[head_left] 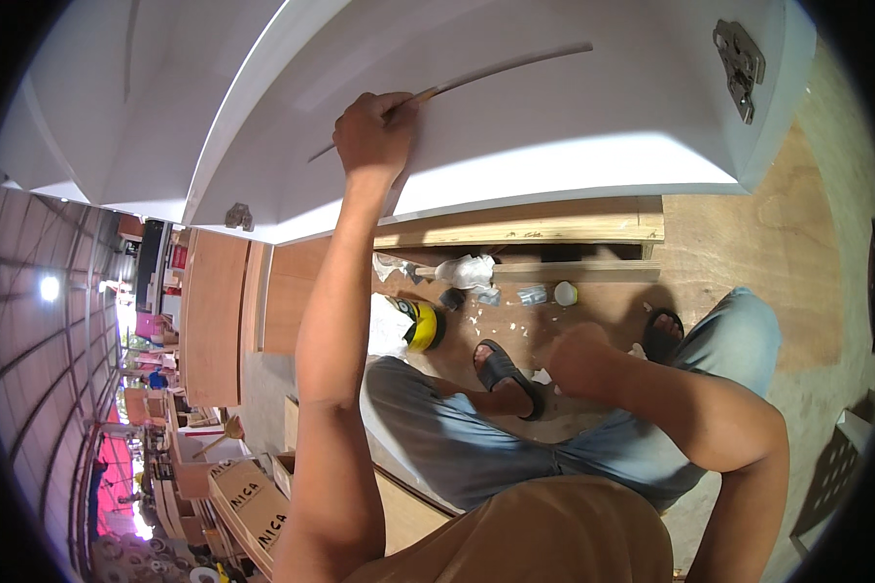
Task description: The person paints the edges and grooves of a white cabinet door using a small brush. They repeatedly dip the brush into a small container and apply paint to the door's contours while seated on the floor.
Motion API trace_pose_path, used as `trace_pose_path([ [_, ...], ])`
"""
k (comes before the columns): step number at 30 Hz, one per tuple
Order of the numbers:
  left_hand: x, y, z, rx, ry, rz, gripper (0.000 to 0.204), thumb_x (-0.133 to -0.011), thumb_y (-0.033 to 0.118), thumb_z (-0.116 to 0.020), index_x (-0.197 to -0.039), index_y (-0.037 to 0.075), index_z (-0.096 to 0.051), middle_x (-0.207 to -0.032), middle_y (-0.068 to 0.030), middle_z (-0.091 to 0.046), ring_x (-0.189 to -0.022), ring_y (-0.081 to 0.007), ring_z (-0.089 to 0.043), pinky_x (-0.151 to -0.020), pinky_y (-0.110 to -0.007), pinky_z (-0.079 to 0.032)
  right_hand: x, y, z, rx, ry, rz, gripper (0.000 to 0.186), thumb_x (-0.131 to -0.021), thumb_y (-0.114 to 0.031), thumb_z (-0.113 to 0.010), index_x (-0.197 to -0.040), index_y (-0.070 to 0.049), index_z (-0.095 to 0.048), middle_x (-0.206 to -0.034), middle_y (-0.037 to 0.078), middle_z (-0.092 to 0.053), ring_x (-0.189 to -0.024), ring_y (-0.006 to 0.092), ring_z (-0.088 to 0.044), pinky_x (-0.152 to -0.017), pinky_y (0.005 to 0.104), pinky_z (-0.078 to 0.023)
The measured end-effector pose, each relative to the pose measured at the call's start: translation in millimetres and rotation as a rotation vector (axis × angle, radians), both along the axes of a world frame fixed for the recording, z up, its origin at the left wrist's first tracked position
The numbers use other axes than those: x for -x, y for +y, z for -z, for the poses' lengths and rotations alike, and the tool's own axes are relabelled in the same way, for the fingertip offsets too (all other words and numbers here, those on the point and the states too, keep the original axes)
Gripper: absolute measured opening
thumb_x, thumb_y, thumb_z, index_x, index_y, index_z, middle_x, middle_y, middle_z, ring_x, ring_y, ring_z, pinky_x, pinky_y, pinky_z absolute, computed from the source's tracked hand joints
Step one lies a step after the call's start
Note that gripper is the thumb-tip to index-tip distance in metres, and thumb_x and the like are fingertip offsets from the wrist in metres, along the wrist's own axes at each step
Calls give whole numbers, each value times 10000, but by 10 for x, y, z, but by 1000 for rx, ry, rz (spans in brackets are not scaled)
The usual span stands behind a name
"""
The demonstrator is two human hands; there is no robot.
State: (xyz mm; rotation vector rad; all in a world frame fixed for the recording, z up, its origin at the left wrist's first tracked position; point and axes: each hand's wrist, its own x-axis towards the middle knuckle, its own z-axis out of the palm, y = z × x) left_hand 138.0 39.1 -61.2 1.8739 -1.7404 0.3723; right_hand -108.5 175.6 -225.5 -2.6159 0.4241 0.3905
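My left hand [374,134] is closed against the inner face of a white cabinet panel [515,117]. Its fingers are at a thin grey line [515,68], a strip or a slot, which runs slantwise across the panel. A small tan tip shows by the fingertips, but what they hold is hidden. Lower down, above the floor and between my knees, my right hand [581,361] is curled and slightly blurred. Whatever it may hold cannot be made out. Metal hinges [739,70] are fixed at the cabinet's right end and near its left edge [238,217].
Beneath the cabinet lie wooden beams [525,225]. A yellow and black container [424,325], a small white-rimmed tub [566,293], crumpled white material [467,273] and scraps lie by my sandalled feet. At left stand wooden panels [214,316] and a cardboard box [248,500].
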Motion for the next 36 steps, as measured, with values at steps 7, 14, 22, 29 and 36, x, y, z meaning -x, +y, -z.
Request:
trace_pose_path([
  [7, -341, 80, 1, 1, -35, -82, 229, -792, 238, -664, -922, 64, -736, -836, -142, -704, -793, -251, -680, -761, -326, -510, -11, -22, -69, -22, 28, -16, 187, -756, -200, -649, -906, -118, -725, -962, 94, -694, -938, 237, -671, -690, 376, -527],
  [14, -655, 170, -20, 3, -98, -171, 228, -796, 231, -659, -929, 62, -734, -852, -147, -703, -782, -251, -680, -747, -337, -510, -81, -18, -60, -29, 115, -31, 342, -762, -412, -696, -924, -112, -715, -964, 91, -683, -927, 255, -666, -732, 383, -531],
  [22, -649, 1135, -414, 37, 580, 118, 203, -782, 109, -690, -928, -31, -703, -764, -76, -635, -722, -148, -555, -690, -260, -424, -127, 92, -382, -105, 174, 0, 230, -848, -234, -573, -991, -125, -717, -993, 84, -700, -964, 250, -667, -766, 364, -522],
  [29, -306, 2078, 27, -800, 671, 297, 168, -779, 97, -723, -896, -22, -698, -796, -88, -651, -746, -161, -597, -677, -298, -462, -198, 553, -270, -224, 143, -235, 254, -733, -269, -695, -890, -70, -718, -885, 111, -702, -833, 276, -685, -700, 399, -540],
  [36, -373, 1772, 3328, -720, 526, 85, 123, -796, 163, -608, -808, 63, -679, -840, -187, -661, -840, -372, -633, -732, -440, -501, -519, 769, -285, -196, 30, -487, 191, -768, -211, -635, -858, -66, -722, -862, 106, -703, -813, 272, -689, -663, 393, -544],
])
